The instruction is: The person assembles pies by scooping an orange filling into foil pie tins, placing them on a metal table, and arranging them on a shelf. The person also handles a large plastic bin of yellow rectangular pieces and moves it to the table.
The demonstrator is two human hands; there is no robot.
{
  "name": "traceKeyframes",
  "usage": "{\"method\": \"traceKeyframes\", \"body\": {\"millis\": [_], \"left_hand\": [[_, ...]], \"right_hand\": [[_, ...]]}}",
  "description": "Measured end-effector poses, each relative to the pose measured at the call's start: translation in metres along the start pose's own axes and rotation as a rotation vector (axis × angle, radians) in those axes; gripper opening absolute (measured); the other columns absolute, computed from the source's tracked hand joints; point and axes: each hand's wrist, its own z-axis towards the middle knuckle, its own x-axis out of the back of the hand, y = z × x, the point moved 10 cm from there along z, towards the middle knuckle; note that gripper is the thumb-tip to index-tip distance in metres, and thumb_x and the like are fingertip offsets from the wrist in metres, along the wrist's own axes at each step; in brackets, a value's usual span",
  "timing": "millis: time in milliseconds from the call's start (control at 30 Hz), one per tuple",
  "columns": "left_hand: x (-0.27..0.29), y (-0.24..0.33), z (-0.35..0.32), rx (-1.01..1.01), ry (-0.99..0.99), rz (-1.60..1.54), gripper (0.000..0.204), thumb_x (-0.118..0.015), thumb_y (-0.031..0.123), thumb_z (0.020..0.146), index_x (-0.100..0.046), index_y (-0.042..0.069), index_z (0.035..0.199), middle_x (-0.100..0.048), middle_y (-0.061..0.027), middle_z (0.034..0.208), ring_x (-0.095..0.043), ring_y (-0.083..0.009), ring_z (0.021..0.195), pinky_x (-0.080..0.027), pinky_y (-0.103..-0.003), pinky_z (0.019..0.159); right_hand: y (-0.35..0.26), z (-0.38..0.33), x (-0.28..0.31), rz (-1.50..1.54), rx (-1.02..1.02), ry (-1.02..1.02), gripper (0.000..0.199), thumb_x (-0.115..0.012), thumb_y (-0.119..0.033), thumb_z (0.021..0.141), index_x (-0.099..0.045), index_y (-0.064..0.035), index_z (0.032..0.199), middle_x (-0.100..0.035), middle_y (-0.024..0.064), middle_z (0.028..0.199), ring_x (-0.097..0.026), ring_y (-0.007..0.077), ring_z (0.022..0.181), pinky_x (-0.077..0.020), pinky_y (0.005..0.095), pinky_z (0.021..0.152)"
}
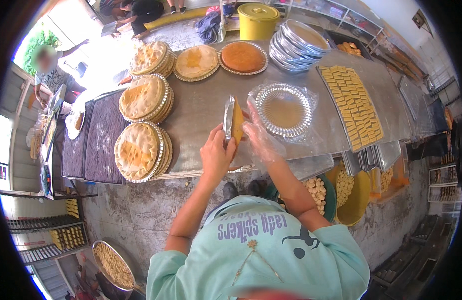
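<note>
A metal worktable (198,102) is seen across the middle of the frame. At its left end, 2 dark brown slabs (108,137) are laid side by side. A co-worker (51,75) is noted at the upper left, beyond the slabs. At the right of the frame, a slanted sheet of small yellow pieces (352,107) is set in rows on the table. Along the table's left portion, 3 stacks of pale-crusted pies (136,151) are lined up in a column. A yellow lidded bin (258,26) is placed at upper centre, and a stack of silver pans (297,47) is located just right of it and lower. A fluted round plate (283,112), with clear plastic around it, is positioned right of centre. At upper centre, an orange-topped pie (242,56) is placed beside a pale-crusted single pie (196,62). The right hand (261,135), covered by a clear plastic glove, is held unclenched with fingers extended beside the held item; contact cannot be told. By the bare left hand (218,150), a shallow silver pan (228,117) is grasped at its near edge. The pan is tipped on edge at frame centre, above the table, and its yellow filling (237,122) is faced toward the right hand.
</note>
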Motion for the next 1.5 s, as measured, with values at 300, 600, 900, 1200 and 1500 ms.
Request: {"method": "traceKeyframes", "body": {"millis": [300, 600, 900, 1200, 1500], "left_hand": [[-0.032, 0.039, 0.005, -0.119, -0.006, -0.283, 0.021, -0.069, -0.001, 0.066, -0.050, -0.002, 0.073, -0.052, -0.0161, 0.111, -0.057, -0.0318, 0.086, -0.048, -0.039, 0.066], [0.008, 0.095, 0.100, -0.346, 0.238, -0.244, 0.018, -0.066, 0.001, 0.071, -0.049, 0.000, 0.080, -0.051, -0.0136, 0.089, -0.049, -0.0252, 0.074, -0.041, -0.033, 0.062], [-0.182, 0.064, 0.380, 0.191, 0.226, -0.798, 0.032, -0.066, 0.009, 0.079, -0.053, 0.009, 0.109, -0.059, -0.0114, 0.099, -0.058, -0.0229, 0.089, -0.048, -0.035, 0.077], [-0.290, 0.076, 0.457, 0.126, 0.150, -0.205, 0.030, -0.063, 0.019, 0.077, -0.065, 0.011, 0.106, -0.063, -0.0152, 0.104, -0.059, -0.0316, 0.100, -0.047, -0.040, 0.085], [-0.285, 0.061, 0.461, 0.049, 0.003, 0.125, 0.029, -0.058, 0.021, 0.078, -0.063, 0.005, 0.101, -0.058, -0.0189, 0.110, -0.056, -0.0359, 0.104, -0.046, -0.042, 0.084]], "right_hand": [[0.048, 0.002, -0.013, 1.427, -0.127, -0.397, 0.047, -0.043, -0.045, 0.091, -0.046, -0.0105, 0.124, -0.057, 0.0122, 0.108, -0.059, 0.0280, 0.094, -0.0512, 0.0431, 0.081], [0.003, -0.013, 0.102, 1.203, 0.172, -0.002, 0.048, -0.044, -0.046, 0.091, -0.046, -0.0106, 0.124, -0.056, 0.0120, 0.109, -0.058, 0.0277, 0.095, -0.0510, 0.0427, 0.082], [-0.032, -0.115, 0.231, 0.965, 0.344, 0.468, 0.049, -0.044, -0.046, 0.091, -0.046, -0.0106, 0.124, -0.056, 0.0118, 0.110, -0.058, 0.0274, 0.096, -0.0508, 0.0422, 0.082], [0.003, -0.132, 0.250, 0.974, 0.274, 0.595, 0.049, -0.044, -0.046, 0.091, -0.047, -0.0107, 0.125, -0.056, 0.0116, 0.111, -0.057, 0.0271, 0.098, -0.0506, 0.0418, 0.082], [-0.001, -0.109, 0.247, 0.968, 0.250, 0.567, 0.050, -0.045, -0.047, 0.090, -0.047, -0.0107, 0.125, -0.055, 0.0114, 0.113, -0.057, 0.0268, 0.099, -0.0504, 0.0413, 0.083]]}}
